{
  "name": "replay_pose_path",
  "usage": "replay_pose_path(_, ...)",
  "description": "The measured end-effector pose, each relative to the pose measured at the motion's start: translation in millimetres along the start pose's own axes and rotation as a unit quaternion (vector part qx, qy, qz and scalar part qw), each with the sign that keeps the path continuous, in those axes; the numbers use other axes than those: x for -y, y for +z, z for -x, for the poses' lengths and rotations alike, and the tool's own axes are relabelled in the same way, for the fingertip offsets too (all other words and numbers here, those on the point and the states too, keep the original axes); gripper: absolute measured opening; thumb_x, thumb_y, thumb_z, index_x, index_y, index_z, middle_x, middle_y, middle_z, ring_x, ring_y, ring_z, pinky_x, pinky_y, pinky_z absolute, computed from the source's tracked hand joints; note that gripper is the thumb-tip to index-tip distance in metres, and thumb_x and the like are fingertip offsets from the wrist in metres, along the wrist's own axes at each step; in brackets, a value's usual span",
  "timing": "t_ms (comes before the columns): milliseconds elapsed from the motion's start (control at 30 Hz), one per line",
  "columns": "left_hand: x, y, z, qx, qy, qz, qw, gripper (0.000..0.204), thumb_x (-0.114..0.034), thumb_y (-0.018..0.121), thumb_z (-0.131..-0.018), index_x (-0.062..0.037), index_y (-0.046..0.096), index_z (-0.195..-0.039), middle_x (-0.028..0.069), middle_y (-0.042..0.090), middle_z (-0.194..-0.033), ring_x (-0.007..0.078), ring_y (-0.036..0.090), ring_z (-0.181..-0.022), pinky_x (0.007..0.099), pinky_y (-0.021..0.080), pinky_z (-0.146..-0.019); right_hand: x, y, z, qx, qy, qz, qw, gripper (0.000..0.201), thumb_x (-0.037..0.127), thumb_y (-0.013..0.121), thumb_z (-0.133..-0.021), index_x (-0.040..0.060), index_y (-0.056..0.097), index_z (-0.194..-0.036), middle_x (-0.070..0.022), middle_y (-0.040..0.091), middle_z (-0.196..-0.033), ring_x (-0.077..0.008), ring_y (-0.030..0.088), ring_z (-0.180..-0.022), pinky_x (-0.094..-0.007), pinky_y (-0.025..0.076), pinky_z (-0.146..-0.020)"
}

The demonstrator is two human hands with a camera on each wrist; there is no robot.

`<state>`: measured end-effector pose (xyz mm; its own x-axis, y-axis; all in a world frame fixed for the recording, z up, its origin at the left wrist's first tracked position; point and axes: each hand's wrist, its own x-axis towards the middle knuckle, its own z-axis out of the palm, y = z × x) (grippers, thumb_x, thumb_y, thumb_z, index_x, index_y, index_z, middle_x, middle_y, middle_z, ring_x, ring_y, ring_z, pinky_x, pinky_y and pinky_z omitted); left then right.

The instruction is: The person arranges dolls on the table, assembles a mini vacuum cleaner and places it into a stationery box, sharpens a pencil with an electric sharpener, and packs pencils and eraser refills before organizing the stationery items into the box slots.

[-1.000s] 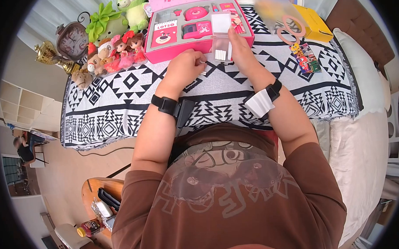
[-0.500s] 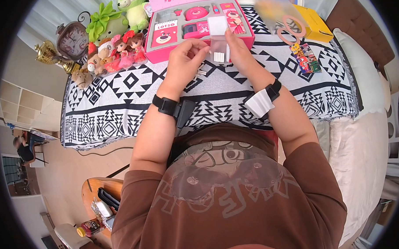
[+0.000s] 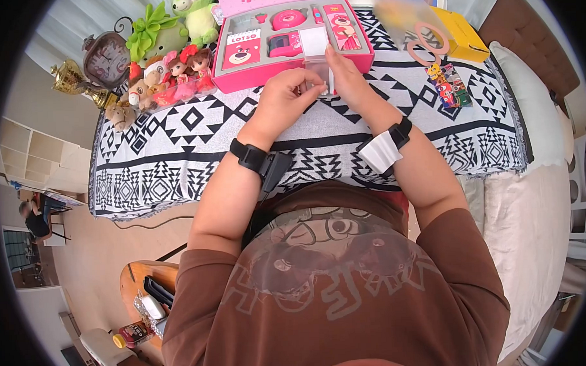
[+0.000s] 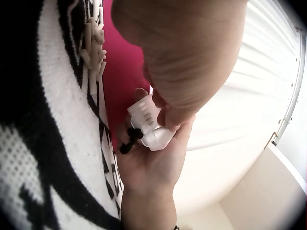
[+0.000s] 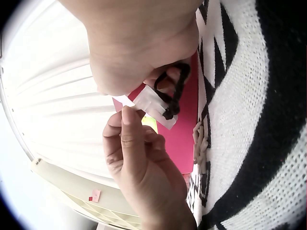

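Observation:
My right hand [image 3: 354,89] holds a small clear plastic case [image 4: 147,115], its lid raised. Several short white sticks show in a row inside it. My left hand [image 3: 285,104] reaches over the case, thumb and forefinger pinching a small white stick [image 5: 135,108] at its opening. More pale sticks [image 4: 94,48] lie loosely piled on the patterned cloth beside the pink box. A black fuzzy band [image 5: 177,91] loops near the right fingers. In the head view the hands hide part of the case.
Behind the hands stands an open pink gift box [image 3: 257,78] with a notebook, toy camera and other items in grey foam. Plush toys [image 3: 156,39] and dolls [image 3: 183,74] sit left. Right are a yellow box [image 3: 465,38], pink rings [image 3: 430,39] and a colourful sticker sheet [image 3: 450,87].
The left hand has moved from the loose sticks on the cloth, rightward to the case, with a stick between its fingertips. The right hand has shifted slightly left with the case.

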<state>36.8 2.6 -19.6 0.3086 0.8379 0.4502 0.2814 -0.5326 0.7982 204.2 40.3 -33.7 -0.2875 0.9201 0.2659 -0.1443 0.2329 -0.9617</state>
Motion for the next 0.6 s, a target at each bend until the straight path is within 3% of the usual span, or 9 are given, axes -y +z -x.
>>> replay_pose_path(367, 3.5, -1.3, -2.0, 0.019, 0.073, -0.052, 0.996, 0.009, -0.002, 0.072, -0.082, -0.0039, 0.067, -0.091, -0.0001, 0.054, -0.081, 0.0061, 0.046, -0.063, 0.0221, 0.039, -0.057, 1.7, 2.0, 0.1, -0.005, -0.012, 0.011, 1.000, 0.058, 0.048, 0.033, -0.104, -0.0033, 0.060, -0.109, -0.0060, 0.063, -0.100, -0.0119, 0.056, -0.093, -0.0276, 0.044, -0.085)
replay_pose_path(600, 0.0, -1.0, -1.8, 0.018, 0.056, -0.058, 0.997, 0.012, -0.003, 0.072, -0.081, -0.0050, 0.068, -0.092, 0.0002, 0.049, -0.081, 0.0080, 0.044, -0.063, 0.0238, 0.039, -0.058, -1.3, 0.3, -0.9, 0.000, -0.004, 0.026, 1.000, 0.062, 0.051, 0.032, -0.103, -0.0032, 0.060, -0.106, -0.0049, 0.062, -0.094, -0.0107, 0.056, -0.087, -0.0262, 0.045, -0.078)
